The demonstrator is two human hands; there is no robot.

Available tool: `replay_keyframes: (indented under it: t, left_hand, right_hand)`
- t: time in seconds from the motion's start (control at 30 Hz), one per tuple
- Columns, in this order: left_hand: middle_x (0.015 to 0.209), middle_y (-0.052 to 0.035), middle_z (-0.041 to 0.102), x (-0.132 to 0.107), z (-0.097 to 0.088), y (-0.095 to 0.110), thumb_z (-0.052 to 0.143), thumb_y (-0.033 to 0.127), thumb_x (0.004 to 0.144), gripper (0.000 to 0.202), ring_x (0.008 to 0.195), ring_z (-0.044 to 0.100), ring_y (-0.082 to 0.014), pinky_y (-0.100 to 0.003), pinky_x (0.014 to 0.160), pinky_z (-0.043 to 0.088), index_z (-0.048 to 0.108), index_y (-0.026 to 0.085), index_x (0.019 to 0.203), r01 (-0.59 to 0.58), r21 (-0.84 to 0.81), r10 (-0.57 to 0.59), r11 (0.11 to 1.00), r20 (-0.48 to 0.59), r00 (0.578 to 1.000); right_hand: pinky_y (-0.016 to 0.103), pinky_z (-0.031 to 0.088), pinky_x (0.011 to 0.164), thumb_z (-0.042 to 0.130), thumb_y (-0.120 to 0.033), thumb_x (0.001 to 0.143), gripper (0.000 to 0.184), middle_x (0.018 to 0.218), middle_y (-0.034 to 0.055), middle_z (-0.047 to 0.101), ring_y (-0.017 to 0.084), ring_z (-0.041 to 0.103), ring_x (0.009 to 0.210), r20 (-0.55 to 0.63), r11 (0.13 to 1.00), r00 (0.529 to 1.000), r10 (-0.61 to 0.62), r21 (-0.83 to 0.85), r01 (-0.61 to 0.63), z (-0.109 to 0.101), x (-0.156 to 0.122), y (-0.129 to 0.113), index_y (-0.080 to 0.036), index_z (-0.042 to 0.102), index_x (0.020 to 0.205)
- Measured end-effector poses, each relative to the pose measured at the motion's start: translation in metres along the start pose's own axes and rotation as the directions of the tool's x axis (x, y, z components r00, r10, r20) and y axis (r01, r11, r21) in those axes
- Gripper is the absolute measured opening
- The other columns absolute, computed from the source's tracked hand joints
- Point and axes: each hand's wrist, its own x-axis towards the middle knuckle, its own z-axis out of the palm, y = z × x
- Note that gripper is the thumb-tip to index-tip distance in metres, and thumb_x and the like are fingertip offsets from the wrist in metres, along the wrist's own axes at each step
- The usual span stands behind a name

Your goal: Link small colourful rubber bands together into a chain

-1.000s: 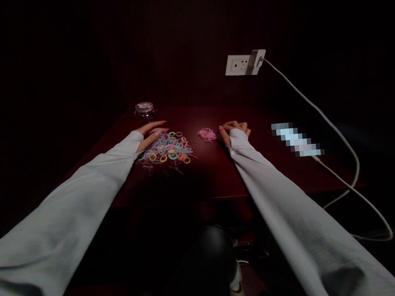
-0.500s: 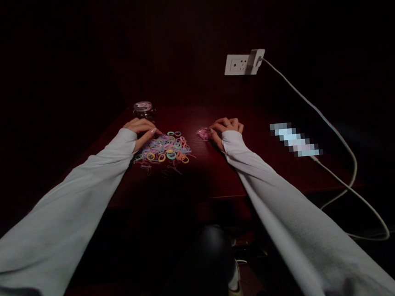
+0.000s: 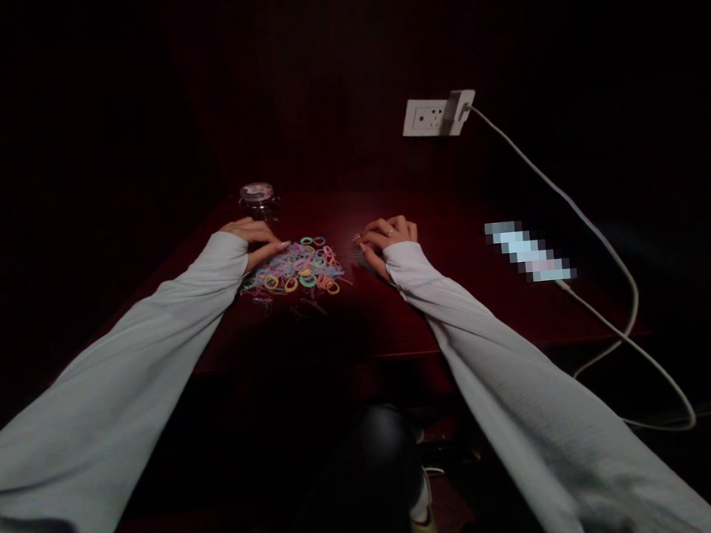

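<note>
Where loose elastic bands [image 3: 298,270] litter table [image 3: 471,306] — both hands down.
Left hand [image 3: 254,240] curled at pile's 10 o'clock; right hand [image 3: 387,236] clenched, 3 o'clock — contents indiscernible.

No readable text anywhere — the frame is too dark, too small.

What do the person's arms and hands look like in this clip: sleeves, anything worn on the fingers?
Both arms are covered in long, pale grey-white sleeves of a finely textured fabric, reaching to the wrists. The left hand and right hand are bare, with no gloves. The left fingertips show long, light-coloured nails. A thin ring seems to sit on a right finger, though the dim light makes that uncertain.
</note>
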Motion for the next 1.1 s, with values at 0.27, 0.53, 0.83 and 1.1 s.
replay_keyframes:
  t: [0.27,0.53,0.83,1.1]
  left_hand:
    - [0.102,-0.008,0.076,0.0,-0.02,-0.01,0.057,0.068,0.098,0.045,0.108,0.067,-0.0333,-0.043,0.096,0.051,0.081,0.029,0.097,0.178,0.209,-0.153,0.962,-0.13,0.98]
    - [0.07,-0.0081,0.065,-0.02,-0.012,-0.01,0.061,0.076,0.095,0.058,0.102,0.07,-0.0362,-0.043,0.089,0.054,0.059,0.024,0.068,0.37,0.165,-0.355,0.914,-0.112,0.928]
    - [0.078,-0.0046,0.075,-0.014,-0.003,0.017,0.06,0.082,0.092,0.057,0.088,0.072,-0.0301,-0.037,0.083,0.055,0.075,0.027,0.086,0.292,0.163,-0.293,0.943,-0.017,0.956]
    - [0.131,-0.0115,0.078,0.003,0.022,0.016,0.064,0.088,0.082,0.087,0.121,0.072,-0.0355,-0.04,0.108,0.053,0.075,0.024,0.141,0.116,0.136,-0.141,0.984,0.191,0.971]
  right_hand:
    - [0.048,0.038,0.108,0.059,-0.035,0.106,0.028,0.116,0.0037,0.084,0.03,0.056,0.119,0.102,0.98,0.98,-0.168,0.128,0.155,-0.002,-0.001,-0.015,-0.029,0.087,0.108]
    - [0.045,0.046,0.108,0.064,-0.039,0.105,0.028,0.123,0.0037,0.084,0.027,0.063,0.119,0.165,0.964,0.961,-0.221,0.189,0.19,-0.003,-0.003,-0.024,-0.029,0.086,0.12]
    - [0.042,0.053,0.102,0.069,-0.038,0.104,0.029,0.132,0.0037,0.082,0.026,0.068,0.113,0.161,0.935,0.938,-0.308,0.236,0.266,0.006,0.0,-0.027,-0.032,0.084,0.127]
    - [0.043,0.05,0.099,0.061,-0.043,0.106,0.036,0.136,0.0042,0.077,0.028,0.058,0.118,0.159,0.935,0.926,-0.341,0.161,0.317,0.011,-0.003,-0.017,-0.036,0.078,0.138]
